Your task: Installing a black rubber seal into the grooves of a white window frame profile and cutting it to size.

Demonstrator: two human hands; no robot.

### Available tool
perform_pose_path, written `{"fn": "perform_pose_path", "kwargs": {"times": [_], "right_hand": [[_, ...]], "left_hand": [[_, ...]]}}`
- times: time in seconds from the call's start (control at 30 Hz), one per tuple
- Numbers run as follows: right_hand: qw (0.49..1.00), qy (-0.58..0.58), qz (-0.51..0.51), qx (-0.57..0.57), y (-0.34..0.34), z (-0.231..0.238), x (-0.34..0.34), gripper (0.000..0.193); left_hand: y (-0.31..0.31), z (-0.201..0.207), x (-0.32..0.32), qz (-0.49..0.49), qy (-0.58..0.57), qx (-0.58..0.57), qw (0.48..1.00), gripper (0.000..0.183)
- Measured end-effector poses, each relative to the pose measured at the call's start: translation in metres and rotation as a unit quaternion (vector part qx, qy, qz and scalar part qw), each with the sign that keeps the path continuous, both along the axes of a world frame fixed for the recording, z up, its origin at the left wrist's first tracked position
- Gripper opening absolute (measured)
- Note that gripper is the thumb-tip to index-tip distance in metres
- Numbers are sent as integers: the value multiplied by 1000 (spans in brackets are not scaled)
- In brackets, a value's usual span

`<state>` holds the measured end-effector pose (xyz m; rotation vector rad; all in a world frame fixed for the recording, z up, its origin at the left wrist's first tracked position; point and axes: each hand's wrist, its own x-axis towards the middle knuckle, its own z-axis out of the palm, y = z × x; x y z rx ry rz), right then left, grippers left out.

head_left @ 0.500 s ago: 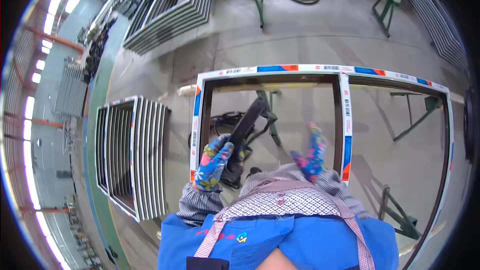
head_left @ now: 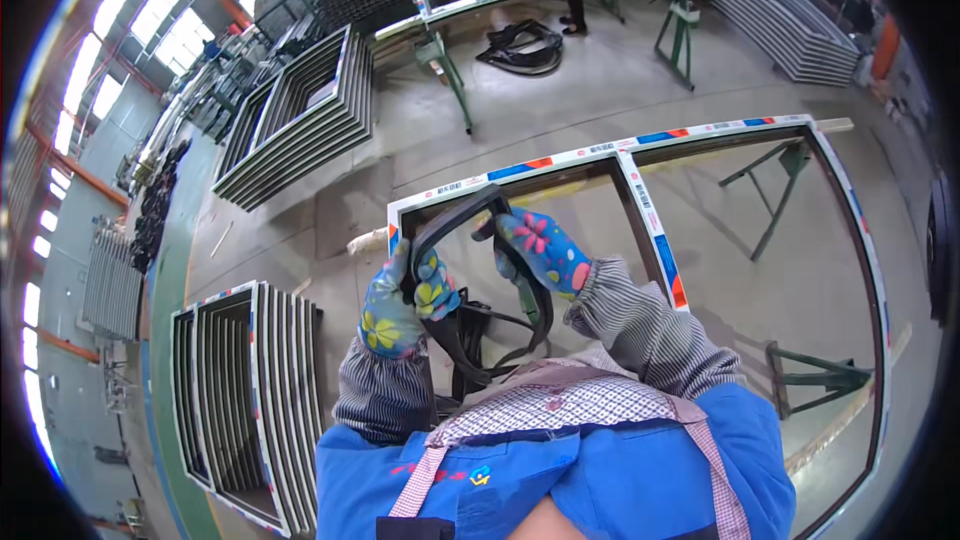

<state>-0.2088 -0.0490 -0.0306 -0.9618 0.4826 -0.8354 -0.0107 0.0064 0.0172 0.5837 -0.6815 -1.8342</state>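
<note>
A black rubber seal strip (head_left: 455,210) is bent into an arch between my hands. My left hand (head_left: 392,308), in a flowered glove, is closed round its left end. My right hand (head_left: 545,252), gloved alike, pinches it at the right, by the top of the bend. More black strip (head_left: 470,340) hangs in loops below my hands; where it ends is hidden by my body. Beneath lies a large window frame (head_left: 540,168) with white, blue and orange film on its edges. A crossbar (head_left: 648,220) divides it, and my hands are over its left opening.
Green trestle legs (head_left: 820,378) show through the frame. Stacked frames (head_left: 290,390) stand at left, with another stack (head_left: 300,125) beyond. Farther off are a coil of black strip (head_left: 522,47) on the floor, a trestle (head_left: 680,35) bearing a frame, and a person's legs (head_left: 575,10).
My right hand, previously empty and apart, has come up and left to grip the strip. The strip is now bent into an arch. The view has shifted, showing more of the far workshop.
</note>
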Motion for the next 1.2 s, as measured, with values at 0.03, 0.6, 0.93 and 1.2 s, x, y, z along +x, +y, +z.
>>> {"fn": "perform_pose_path", "kwargs": {"times": [0.03, 0.6, 0.93, 1.2], "right_hand": [[999, 19, -36, -32, 6, 4, 0, 30], [646, 217, -654, -328, 40, 271, -172, 26], [651, 225, -660, -299, 83, 261, -221, 30], [597, 234, -634, -432, 76, 277, -197, 22]], "left_hand": [[3, 2, 2, -4, 5, 14, 1000, 41], [-10, -143, 43, 351, -528, -301, 712, 32], [17, -72, 104, 359, -215, -418, 806, 37], [-18, -73, 100, -352, -546, -332, 684, 49]]}}
